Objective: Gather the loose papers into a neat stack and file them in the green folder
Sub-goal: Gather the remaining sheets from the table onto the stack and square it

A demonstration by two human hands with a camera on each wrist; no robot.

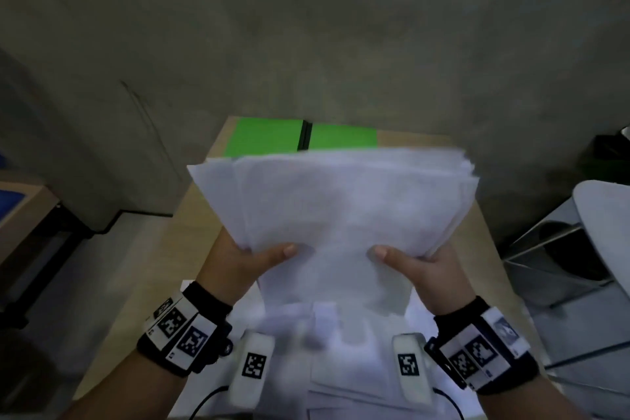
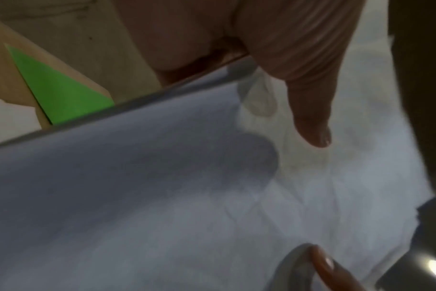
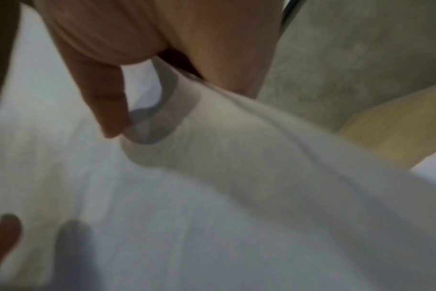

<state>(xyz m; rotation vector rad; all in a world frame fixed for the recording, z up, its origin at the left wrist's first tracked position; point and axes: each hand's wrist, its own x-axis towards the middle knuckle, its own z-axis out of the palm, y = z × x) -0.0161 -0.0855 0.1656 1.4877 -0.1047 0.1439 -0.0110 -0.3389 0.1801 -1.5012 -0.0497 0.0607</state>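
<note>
A thick bundle of white papers (image 1: 344, 211) is lifted above the wooden table (image 1: 191, 228), its far edges fanned and uneven. My left hand (image 1: 245, 257) grips its near left edge, thumb on top and fingers underneath. My right hand (image 1: 421, 264) grips the near right edge the same way. The green folder (image 1: 269, 136) lies open at the table's far end, partly hidden behind the bundle. In the left wrist view my thumb (image 2: 309, 94) lies on the papers (image 2: 162, 196), with a corner of the folder (image 2: 60, 88) beyond. The right wrist view shows my thumb (image 3: 105, 102) pressing the sheets (image 3: 236, 187).
More white sheets (image 1: 341, 368) lie on the table's near end below my wrists. A white chair (image 1: 603, 225) with a metal frame stands at the right. A low wooden unit (image 1: 24, 215) sits at the left. A grey concrete wall rises behind the table.
</note>
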